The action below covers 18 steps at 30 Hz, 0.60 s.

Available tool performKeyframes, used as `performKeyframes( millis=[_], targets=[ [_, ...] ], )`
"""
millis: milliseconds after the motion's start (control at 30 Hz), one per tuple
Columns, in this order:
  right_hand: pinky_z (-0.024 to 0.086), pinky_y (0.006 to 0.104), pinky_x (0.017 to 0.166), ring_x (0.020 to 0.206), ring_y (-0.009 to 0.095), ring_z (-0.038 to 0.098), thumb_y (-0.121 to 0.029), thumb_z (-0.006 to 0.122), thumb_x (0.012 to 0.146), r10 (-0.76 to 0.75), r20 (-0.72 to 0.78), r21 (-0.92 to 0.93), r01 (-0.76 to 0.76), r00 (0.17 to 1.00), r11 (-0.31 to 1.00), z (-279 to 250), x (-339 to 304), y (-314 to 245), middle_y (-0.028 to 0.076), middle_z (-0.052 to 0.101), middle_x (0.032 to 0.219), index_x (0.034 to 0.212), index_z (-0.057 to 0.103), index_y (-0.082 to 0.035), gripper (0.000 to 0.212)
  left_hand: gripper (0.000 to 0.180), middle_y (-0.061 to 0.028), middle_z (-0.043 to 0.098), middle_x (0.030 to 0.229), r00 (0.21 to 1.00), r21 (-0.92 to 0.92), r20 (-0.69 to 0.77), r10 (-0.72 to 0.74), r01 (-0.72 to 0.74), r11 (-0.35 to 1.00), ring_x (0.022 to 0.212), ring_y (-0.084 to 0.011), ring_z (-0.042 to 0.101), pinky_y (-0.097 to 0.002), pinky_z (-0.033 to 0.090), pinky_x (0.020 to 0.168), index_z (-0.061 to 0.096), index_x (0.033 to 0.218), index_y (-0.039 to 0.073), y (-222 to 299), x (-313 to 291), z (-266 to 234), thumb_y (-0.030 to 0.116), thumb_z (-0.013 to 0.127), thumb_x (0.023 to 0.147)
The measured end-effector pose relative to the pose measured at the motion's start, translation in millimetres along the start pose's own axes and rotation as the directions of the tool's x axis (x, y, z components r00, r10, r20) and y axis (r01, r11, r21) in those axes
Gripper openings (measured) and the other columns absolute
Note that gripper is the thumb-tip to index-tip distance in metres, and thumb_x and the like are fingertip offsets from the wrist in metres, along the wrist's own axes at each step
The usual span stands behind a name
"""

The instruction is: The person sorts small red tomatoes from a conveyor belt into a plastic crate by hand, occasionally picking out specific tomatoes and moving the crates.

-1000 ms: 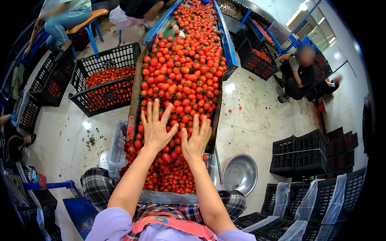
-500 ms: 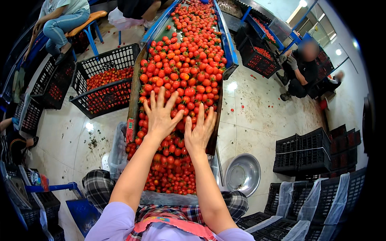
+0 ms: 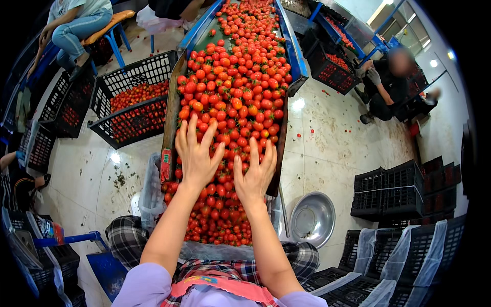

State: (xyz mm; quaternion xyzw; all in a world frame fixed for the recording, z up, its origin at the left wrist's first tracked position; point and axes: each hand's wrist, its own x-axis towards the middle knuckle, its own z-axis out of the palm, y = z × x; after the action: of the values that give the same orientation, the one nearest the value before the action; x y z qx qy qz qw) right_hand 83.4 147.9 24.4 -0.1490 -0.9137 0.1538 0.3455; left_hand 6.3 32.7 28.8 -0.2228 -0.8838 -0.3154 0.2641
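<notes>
Small red tomatoes cover a long sloping chute with blue sides, and more fill a plastic-lined container below its near end. My left hand lies palm down on the tomatoes near the chute's left wall, fingers spread. To its right, my right hand rests on them the same way, fingers apart, close to the right wall. Neither hand grips a tomato that I can see; the palms hide those beneath. Between my forearms, tomatoes run down from the chute's lip into the container.
Left of the chute stands a black crate partly filled with tomatoes. A metal basin sits on the floor at right, with stacked black crates beyond. One gloved person crouches at far right; another sits on an orange-topped stool at far left.
Both hands have drawn slightly toward me over the tomatoes, the left also a little to the left. Tomatoes around the fingers have shifted, and the view has turned slightly.
</notes>
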Motion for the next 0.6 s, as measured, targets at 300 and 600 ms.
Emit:
performKeyframes(
  millis=[300, 600],
  targets=[
    [0.025, 0.0557, 0.1, 0.123, 0.038, 0.029, -0.039, 0.053, 0.087, -0.044, 0.253, -0.117, 0.076, 0.966, 0.99, 6, -32, 5, 0.014, 0.036, 0.132, 0.128, 0.049, -0.017, 0.047, 0.037, -0.009, 0.044, 0.132, 0.977, 0.019, 0.211, 0.036, -0.041, 0.999, 0.129, -0.0291, 0.029, -0.0514, 0.014, 0.104, 0.057, 0.118, 0.015, -13, -23, 11, 0.029, 0.057, 0.084],
    [0.028, 0.0492, 0.1, 0.123, 0.038, 0.029, -0.028, 0.059, 0.085, -0.008, 0.122, 0.021, 0.005, 0.993, 1.0, -7, -32, 6, 0.021, 0.031, 0.133, 0.128, 0.047, -0.009, 0.048, 0.036, -0.0135, 0.045, 0.124, 0.995, 0.06, 0.033, 0.098, -0.1, 0.993, 0.115, -0.0312, 0.04, -0.0434, 0.034, 0.094, 0.054, 0.115, 0.009, -4, -6, 22, 0.02, 0.062, 0.082]
  ],
)
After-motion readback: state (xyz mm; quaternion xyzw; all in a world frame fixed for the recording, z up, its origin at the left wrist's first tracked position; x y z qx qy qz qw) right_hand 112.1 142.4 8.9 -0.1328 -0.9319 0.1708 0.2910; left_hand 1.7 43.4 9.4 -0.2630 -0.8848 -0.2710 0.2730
